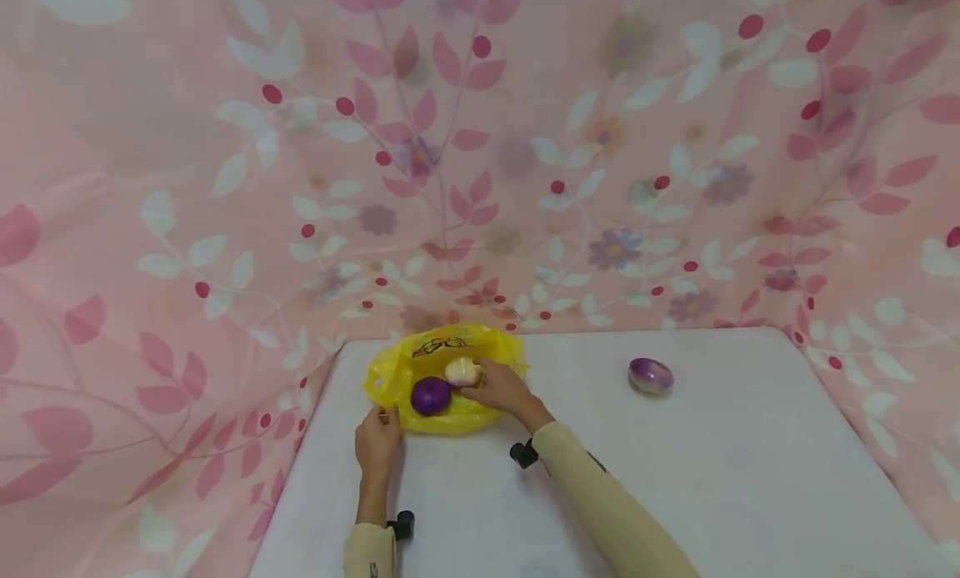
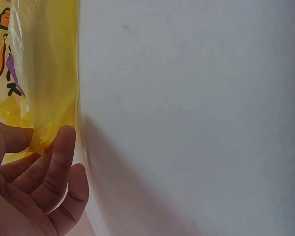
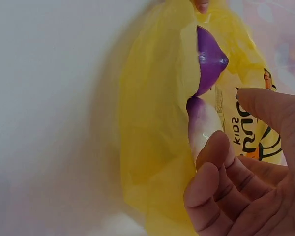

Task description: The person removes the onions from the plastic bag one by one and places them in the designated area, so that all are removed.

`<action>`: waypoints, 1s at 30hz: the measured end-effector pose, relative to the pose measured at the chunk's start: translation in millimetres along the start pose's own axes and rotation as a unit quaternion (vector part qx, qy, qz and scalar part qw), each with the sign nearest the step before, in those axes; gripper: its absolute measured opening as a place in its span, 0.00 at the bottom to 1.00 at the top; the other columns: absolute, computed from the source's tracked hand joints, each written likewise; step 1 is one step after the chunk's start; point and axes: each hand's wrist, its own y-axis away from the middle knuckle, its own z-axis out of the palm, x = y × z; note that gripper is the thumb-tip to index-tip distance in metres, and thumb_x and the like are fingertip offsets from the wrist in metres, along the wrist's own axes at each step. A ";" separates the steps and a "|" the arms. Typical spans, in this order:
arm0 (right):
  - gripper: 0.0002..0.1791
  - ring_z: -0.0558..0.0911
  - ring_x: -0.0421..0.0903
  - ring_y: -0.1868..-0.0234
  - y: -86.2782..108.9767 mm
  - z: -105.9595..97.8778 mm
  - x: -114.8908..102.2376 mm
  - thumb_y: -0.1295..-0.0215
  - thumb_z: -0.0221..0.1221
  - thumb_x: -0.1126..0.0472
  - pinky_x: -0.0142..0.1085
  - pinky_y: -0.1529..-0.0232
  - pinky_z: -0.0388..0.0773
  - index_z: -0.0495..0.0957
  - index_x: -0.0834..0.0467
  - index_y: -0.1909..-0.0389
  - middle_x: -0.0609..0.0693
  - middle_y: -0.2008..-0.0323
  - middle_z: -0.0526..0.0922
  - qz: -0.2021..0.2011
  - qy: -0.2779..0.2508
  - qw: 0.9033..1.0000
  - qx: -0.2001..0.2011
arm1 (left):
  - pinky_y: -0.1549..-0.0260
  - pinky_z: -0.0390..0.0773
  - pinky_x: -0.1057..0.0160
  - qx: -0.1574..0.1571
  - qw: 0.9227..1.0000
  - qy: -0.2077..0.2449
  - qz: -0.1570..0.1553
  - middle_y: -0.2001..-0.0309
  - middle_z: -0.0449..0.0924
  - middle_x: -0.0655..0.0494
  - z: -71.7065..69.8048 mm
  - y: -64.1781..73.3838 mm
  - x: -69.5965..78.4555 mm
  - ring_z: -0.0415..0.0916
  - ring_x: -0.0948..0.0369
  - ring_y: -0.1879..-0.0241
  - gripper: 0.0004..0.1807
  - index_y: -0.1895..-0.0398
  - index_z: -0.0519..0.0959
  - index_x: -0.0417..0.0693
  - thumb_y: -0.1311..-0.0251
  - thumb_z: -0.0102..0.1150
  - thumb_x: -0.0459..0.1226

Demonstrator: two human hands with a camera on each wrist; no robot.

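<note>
A yellow plastic bag (image 1: 457, 420) with printed lettering lies at the far left part of the table, its mouth towards me. My left hand (image 1: 377, 440) pinches the bag's near left edge between thumb and fingers. Inside the mouth sits a dark purple onion (image 1: 431, 396). Beside it is a purple-and-white onion (image 1: 462, 371). My right hand (image 1: 504, 386) reaches into the mouth at that paler onion. In the right wrist view the fingers (image 3: 214, 150) lie against this onion (image 3: 204, 123), while the thumb stands apart from it.
Another purple-and-white onion (image 1: 651, 376) lies by itself on the white table (image 1: 675, 478), right of the bag. Pink floral cloth (image 1: 480, 186) hangs behind the table's back edge and along its sides.
</note>
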 end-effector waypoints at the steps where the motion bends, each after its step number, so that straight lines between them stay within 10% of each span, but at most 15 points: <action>1: 0.38 0.78 0.49 0.59 -2.5 1.1 1.3 0.38 0.66 0.47 0.43 0.54 0.77 0.67 0.64 0.34 0.58 0.50 0.81 0.001 -0.006 1.000 -0.001 | 0.74 0.75 0.53 -0.002 1.000 0.000 0.001 0.73 0.86 0.48 -0.6 -0.2 0.0 0.82 0.51 0.74 0.13 0.73 0.78 0.42 0.33 0.58 0.41; 11: 0.46 0.77 0.48 0.71 -19.5 0.6 11.1 0.44 0.68 0.37 0.38 0.68 0.77 0.65 0.59 0.32 0.53 0.61 0.81 0.050 -0.055 0.997 -0.008 | 0.74 0.76 0.52 -0.005 1.000 -0.008 0.010 0.73 0.85 0.48 0.1 -3.3 -1.2 0.81 0.51 0.74 0.12 0.71 0.80 0.42 0.34 0.59 0.41; 30: 0.52 0.74 0.56 0.44 -38.3 15.5 3.0 0.46 0.71 0.42 0.52 0.40 0.68 0.57 0.59 0.26 0.59 0.35 0.71 0.129 -0.043 0.991 0.001 | 0.74 0.76 0.54 -0.013 1.000 -0.010 0.002 0.71 0.85 0.48 -4.4 -1.3 -2.2 0.82 0.52 0.73 0.13 0.73 0.78 0.43 0.33 0.59 0.41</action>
